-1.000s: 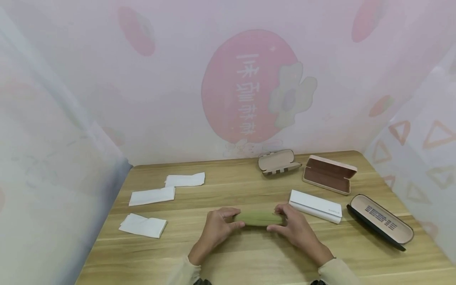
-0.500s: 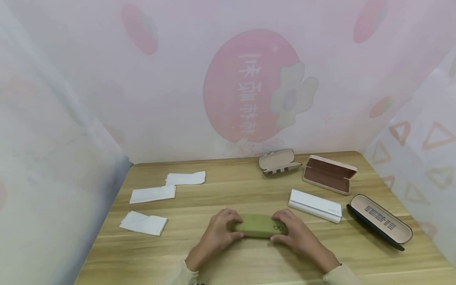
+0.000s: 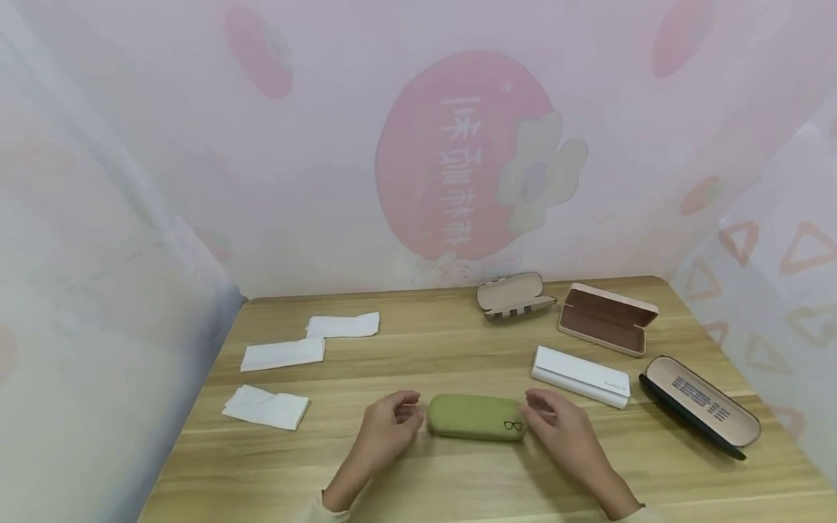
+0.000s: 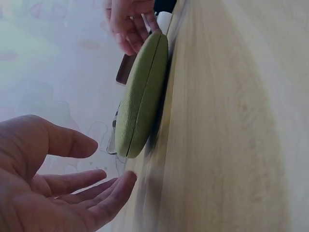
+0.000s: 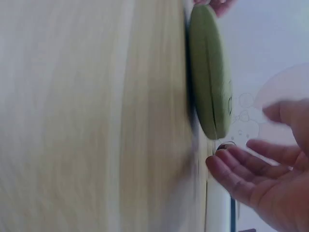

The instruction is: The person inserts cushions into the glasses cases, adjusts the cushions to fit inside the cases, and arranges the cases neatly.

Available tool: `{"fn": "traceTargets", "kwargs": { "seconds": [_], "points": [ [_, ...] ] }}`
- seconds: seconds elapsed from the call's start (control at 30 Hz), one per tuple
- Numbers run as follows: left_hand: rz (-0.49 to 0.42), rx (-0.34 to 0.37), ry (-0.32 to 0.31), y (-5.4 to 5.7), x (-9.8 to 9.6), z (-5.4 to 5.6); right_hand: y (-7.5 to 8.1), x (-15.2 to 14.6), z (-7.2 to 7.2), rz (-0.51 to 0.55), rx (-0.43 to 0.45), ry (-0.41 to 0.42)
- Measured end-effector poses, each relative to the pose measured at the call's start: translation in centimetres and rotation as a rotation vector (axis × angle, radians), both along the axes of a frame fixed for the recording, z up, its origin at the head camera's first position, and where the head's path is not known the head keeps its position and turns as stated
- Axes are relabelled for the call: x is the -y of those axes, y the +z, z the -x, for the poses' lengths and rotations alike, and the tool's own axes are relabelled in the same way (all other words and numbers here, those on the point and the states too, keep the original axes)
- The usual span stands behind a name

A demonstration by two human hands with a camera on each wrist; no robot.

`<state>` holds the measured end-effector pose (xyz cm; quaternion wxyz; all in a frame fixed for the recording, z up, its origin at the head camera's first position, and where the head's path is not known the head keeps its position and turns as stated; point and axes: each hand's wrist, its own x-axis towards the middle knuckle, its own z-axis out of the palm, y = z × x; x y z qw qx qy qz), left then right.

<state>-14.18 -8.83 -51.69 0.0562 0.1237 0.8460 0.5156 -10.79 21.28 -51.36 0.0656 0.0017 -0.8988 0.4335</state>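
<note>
A green glasses case (image 3: 476,417) with a small printed pair of glasses lies closed on the table, its long side running left to right. Just off its left end is my left hand (image 3: 389,427), the fingers relaxed and holding nothing. In the left wrist view a gap shows between that hand (image 4: 63,179) and the case (image 4: 142,96). My right hand (image 3: 564,434) is beside the other end. From the right wrist view, its fingers (image 5: 241,169) are extended and apart from the case (image 5: 208,72).
Right of the hands lies a white closed case (image 3: 580,376). Three cases stand open: a black one (image 3: 700,403), a pink one (image 3: 608,319) and a checked one (image 3: 515,296). Folded white cloths (image 3: 267,407) lie at the left. A printed wall (image 3: 314,181) closes off the table's back.
The green case has turned so its printed top faces up, and now rests on the table. Both hands have let go of its ends and drawn outward.
</note>
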Motion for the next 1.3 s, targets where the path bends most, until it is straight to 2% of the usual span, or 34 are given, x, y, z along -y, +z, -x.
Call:
{"fn": "traceTargets", "kwargs": {
  "seconds": [0.2, 0.33, 0.43, 0.67, 0.87, 1.1, 1.3],
  "points": [
    [-0.053, 0.118, -0.051, 0.2, -0.1, -0.5, 0.3, -0.1, -0.4, 0.097, 0.118, -0.066],
    [-0.077, 0.153, -0.055, 0.2, -0.4, -0.6, 0.5, 0.2, -0.6, 0.246, 0.226, -0.089],
    [-0.085, 0.163, -0.063, 0.1, -0.6, -0.6, 0.5, 0.5, -0.9, 0.292, 0.255, -0.083],
    [-0.059, 0.144, -0.066, 0.3, -0.6, -0.1, 0.6, 1.5, -1.0, 0.176, 0.216, -0.061],
    [-0.067, 0.156, -0.012, 0.6, -0.3, 0.9, 0.7, 2.3, -0.2, 0.149, 0.177, -0.05],
    [-0.064, 0.175, 0.076, 0.7, 0.4, 2.4, 0.6, 3.6, 1.8, 0.231, 0.219, -0.003],
    [-0.014, 0.159, 0.108, 1.0, 0.8, 3.9, 0.3, 4.9, 3.4, 0.296, 0.23, 0.004]
  ]
}}
